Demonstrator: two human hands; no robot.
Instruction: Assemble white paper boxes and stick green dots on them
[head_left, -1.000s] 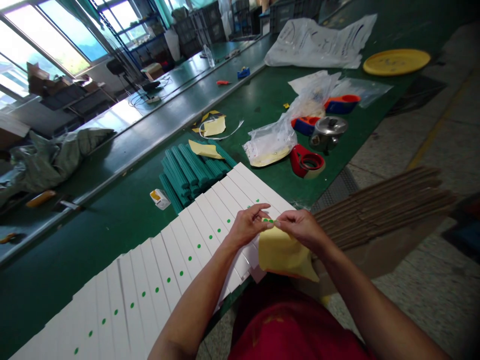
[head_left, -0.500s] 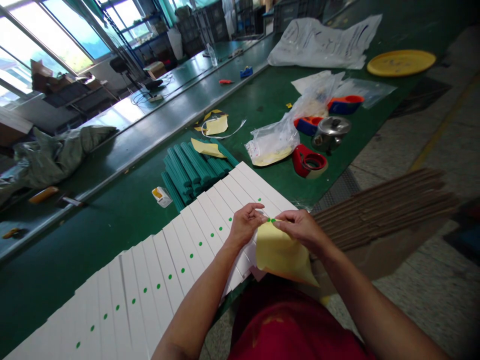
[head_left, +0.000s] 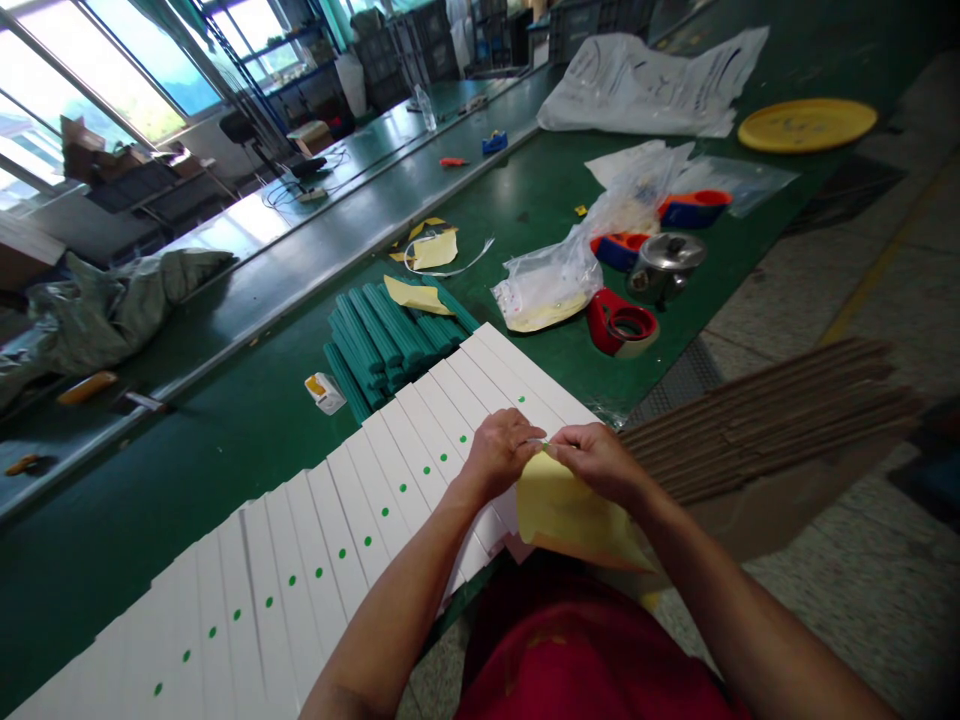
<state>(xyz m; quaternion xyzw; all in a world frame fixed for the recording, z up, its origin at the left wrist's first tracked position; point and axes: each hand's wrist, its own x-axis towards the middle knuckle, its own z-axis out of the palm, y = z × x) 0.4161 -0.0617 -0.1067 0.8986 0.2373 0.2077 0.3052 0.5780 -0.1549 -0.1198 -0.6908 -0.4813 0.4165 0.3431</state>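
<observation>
My right hand (head_left: 596,458) pinches the top edge of a yellow sticker backing sheet (head_left: 574,510), which hangs down in front of me. Close against it, the closed fingers of my left hand (head_left: 504,452) meet the same edge at a small green dot sticker (head_left: 545,446), mostly hidden by the fingertips. Beneath both hands lies a long overlapping row of white boxes (head_left: 330,520). Many of them carry one green dot each, such as the dot (head_left: 403,488) left of my left hand.
Green ribbed rods (head_left: 386,335) lie behind the boxes. Right of them are a plastic bag (head_left: 551,285), a red tape dispenser (head_left: 621,325) and a metal part (head_left: 667,262). A yellow disc (head_left: 806,125) is farther back. Flattened cardboard (head_left: 772,430) stands at my right.
My fingertips have come closer together over the sheet's top edge, covering the green dots that showed there. The yellow sheet has shifted slightly right.
</observation>
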